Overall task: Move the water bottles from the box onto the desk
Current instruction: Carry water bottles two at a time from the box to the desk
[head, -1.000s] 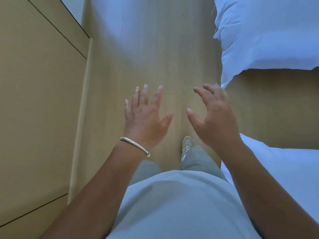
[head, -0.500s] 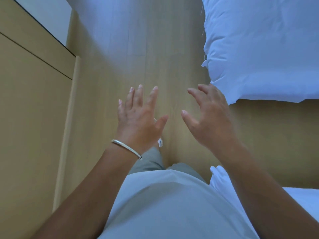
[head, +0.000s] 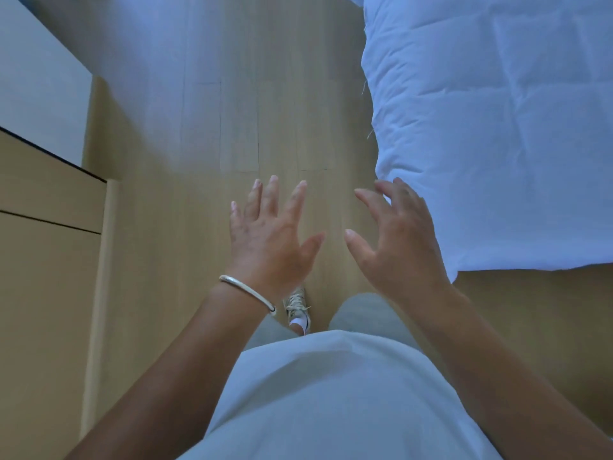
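Out in front of the person's waist, both hands hang palm-down over the wooden floor (head: 212,134), holding nothing. On the left hand (head: 268,240) the fingers (head: 272,197) are straight and slightly fanned, the thumb angled out toward the other hand; a silver bracelet (head: 247,293) rings its wrist. On the right hand (head: 398,240) the fingers (head: 371,199) are spread and loosely bent, thumb pointing inward, and the fingertips overlap the edge of a white duvet (head: 497,127) in this view, though whether they touch it cannot be told. Both forearms reach forward from the bottom corners, bare, on either side of a pale shirt (head: 331,400). Below the left hand a laced sneaker (head: 298,308) stands on the floor beside a grey trouser leg (head: 365,313). Wooden cabinet fronts (head: 46,293) line the left side. No water bottle, box or worktop is in sight, so where the bottles lie relative to the fingers cannot be told.
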